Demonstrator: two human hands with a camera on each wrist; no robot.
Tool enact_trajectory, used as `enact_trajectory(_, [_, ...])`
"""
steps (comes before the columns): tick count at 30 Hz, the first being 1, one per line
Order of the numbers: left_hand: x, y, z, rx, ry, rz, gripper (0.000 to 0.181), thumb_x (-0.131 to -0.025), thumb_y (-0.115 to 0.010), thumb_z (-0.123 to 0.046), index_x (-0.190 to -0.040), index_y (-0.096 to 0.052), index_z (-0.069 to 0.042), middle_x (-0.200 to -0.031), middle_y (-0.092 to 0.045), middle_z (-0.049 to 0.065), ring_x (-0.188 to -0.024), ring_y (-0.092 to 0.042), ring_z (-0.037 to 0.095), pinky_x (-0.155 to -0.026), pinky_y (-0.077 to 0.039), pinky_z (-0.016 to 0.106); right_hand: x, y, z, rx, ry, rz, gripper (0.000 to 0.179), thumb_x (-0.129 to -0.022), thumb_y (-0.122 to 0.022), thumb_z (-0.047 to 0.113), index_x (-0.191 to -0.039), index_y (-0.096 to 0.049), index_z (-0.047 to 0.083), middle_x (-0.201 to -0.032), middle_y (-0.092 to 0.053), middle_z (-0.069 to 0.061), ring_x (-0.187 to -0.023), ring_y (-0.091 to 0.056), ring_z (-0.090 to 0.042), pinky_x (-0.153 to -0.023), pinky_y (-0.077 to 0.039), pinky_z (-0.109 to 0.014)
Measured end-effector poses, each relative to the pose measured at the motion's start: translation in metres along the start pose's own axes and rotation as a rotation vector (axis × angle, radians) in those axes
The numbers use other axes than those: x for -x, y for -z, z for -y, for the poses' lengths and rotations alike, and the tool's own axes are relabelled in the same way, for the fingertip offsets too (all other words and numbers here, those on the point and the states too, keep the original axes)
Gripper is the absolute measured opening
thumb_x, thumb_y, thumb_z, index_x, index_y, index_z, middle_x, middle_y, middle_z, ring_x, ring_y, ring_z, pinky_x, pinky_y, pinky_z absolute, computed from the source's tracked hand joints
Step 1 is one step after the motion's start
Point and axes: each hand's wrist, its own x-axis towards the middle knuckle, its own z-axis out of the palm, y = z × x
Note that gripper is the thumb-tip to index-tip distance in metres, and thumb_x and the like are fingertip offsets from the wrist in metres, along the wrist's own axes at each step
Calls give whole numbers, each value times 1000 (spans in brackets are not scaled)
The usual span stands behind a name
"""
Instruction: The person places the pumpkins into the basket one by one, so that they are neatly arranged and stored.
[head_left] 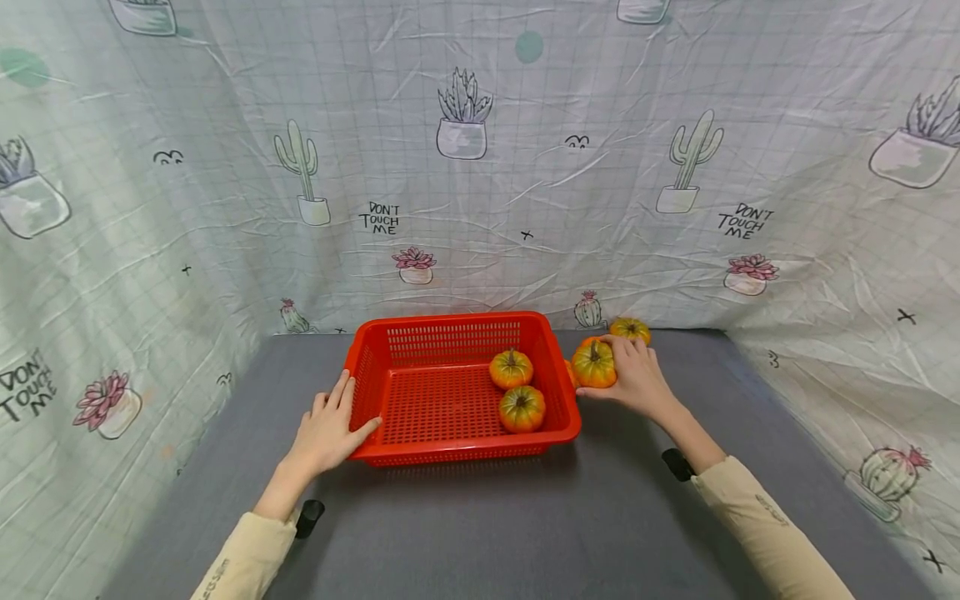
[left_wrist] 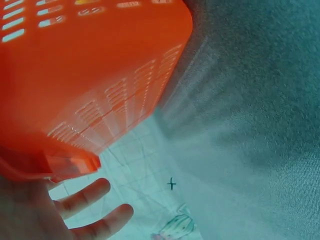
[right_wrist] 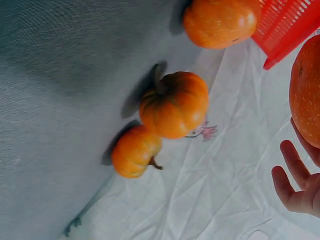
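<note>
A red plastic basket (head_left: 442, 404) with slotted walls stands on the table, two small orange-green pumpkins inside, one pumpkin (head_left: 512, 369) behind the other pumpkin (head_left: 522, 409). My left hand (head_left: 322, 433) rests at its left front corner, thumb over the rim and fingers along the outside. In the left wrist view two fingers (left_wrist: 102, 220) reach out straight past the rim. Just outside the right wall, my right hand (head_left: 633, 375) holds another pumpkin (head_left: 594, 365) between thumb and fingers. That held pumpkin (right_wrist: 307, 95) shows at the right edge of the right wrist view, above the fingertips.
Three more pumpkins lie on the grey table right of the basket: one pumpkin (right_wrist: 222, 22) close to it, a second pumpkin (right_wrist: 175, 105) and a smaller-looking pumpkin (right_wrist: 136, 151) near the back. A printed cloth curtain (head_left: 525, 183) encloses the table's back and sides.
</note>
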Motion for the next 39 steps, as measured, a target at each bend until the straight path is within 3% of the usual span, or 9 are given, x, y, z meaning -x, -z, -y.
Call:
enact_trajectory(9, [1,-1,1,-19,-4,-5,81,-84,-50,-47,-141,-18,0,-149,-15,17,-109,-35,38,-75,-37,54,-14,3,17,-3,38,22,86,-62,-72,54,-126,-43,6,-116,-52,-16,-100,-40,-32,-82,-34,-50])
enact_trajectory(28, [2,1,1,-17,15,23,82,-84,-51,-44,-142,-15,1,-149,-11,18,-110,-34,41,-81,-34,60,-28,7,46,-2,98,-19,79,-63,-70,56,-120,-45,6,-108,-52,-15,-98,-42,-30,-78,-35,-46])
enact_trajectory(39, [0,1,-1,-14,10,28,80,-85,-50,-45,-141,-16,2,-149,-10,18,-109,-34,41,-79,-35,60,-46,15,54,-41,85,-88,79,-62,-72,54,-120,-45,7,-108,-47,-16,-99,-41,-33,-84,-35,-49])
